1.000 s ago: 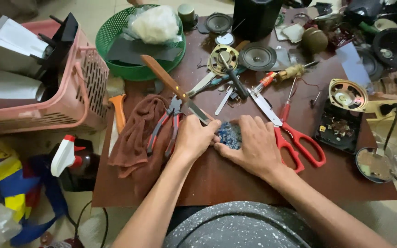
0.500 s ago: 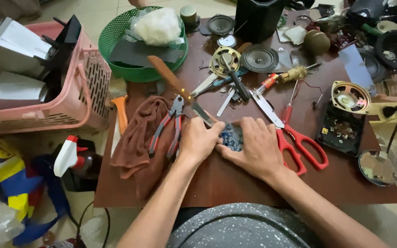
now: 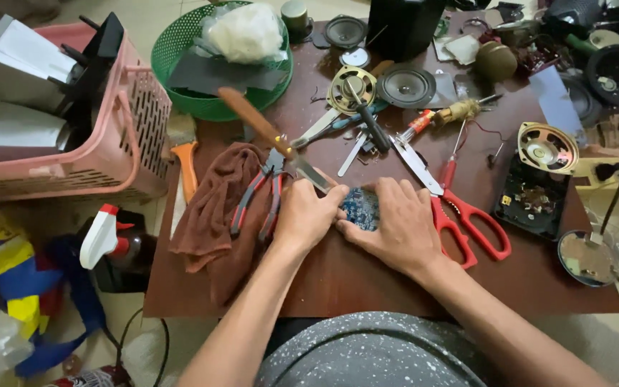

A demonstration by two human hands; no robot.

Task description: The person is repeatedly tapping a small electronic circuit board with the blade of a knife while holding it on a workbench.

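Note:
A small blue circuit board [image 3: 360, 208] lies on the brown table [image 3: 367, 283], near its middle. My left hand [image 3: 307, 216] grips its left edge with curled fingers. My right hand [image 3: 394, 226] presses on its right side, fingers spread over the board. Most of the board is hidden under the two hands. Red-handled pliers [image 3: 258, 199] rest on a brown cloth [image 3: 218, 208] just left of my left hand. Red-handled scissors [image 3: 455, 208] lie just right of my right hand. A wooden-handled knife [image 3: 270, 136] lies behind my left hand.
A green basket [image 3: 180, 61] and a pink crate [image 3: 120, 143] stand at the back left. Loose speakers [image 3: 547, 147], a screwdriver [image 3: 367, 118], a black box [image 3: 531, 201] and a round mirror [image 3: 587, 258] crowd the back and right. A spray bottle [image 3: 105, 236] sits on the floor, left.
Both hands stay on the circuit board; only the camera view has shifted slightly.

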